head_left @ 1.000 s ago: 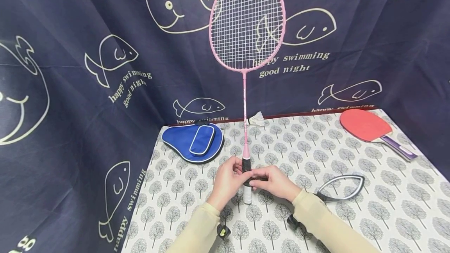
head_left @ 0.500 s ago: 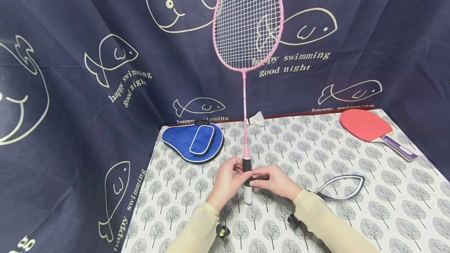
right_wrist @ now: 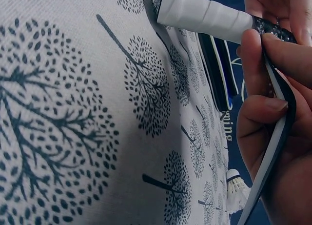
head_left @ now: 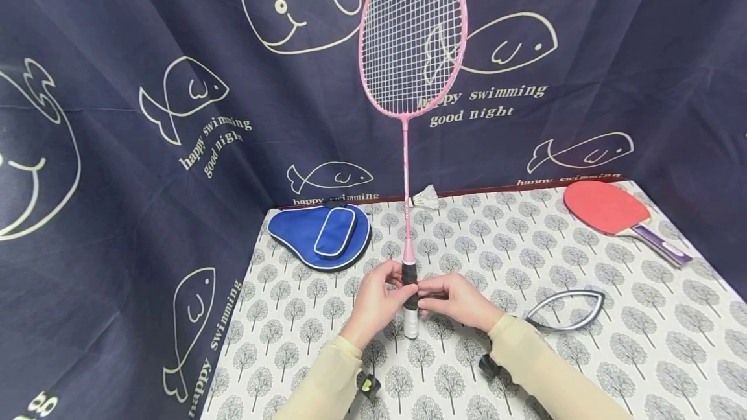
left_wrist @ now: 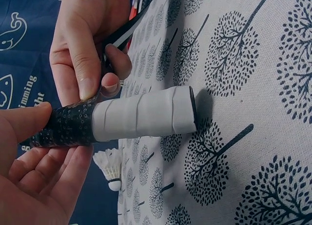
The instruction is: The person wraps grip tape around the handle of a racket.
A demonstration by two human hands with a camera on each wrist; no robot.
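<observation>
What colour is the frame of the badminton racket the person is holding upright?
Pink, with white strings; the badminton racket shows best in the head view.

The pink badminton racket is showing a glossy painted frame and taut white strings. Its handle is wearing smooth, matt white wrap with overlapping seams, and above it a black perforated grip tape, dimpled and slightly shiny. The loose black tape strip is looking rubbery with a pale backing. The tree-printed tablecloth is appearing as woven, matt fabric. The red table-tennis paddle is showing matt rubber; the blue paddle case is looking like soft cloth. The navy whale-print backdrop is hanging as creased cloth.
</observation>
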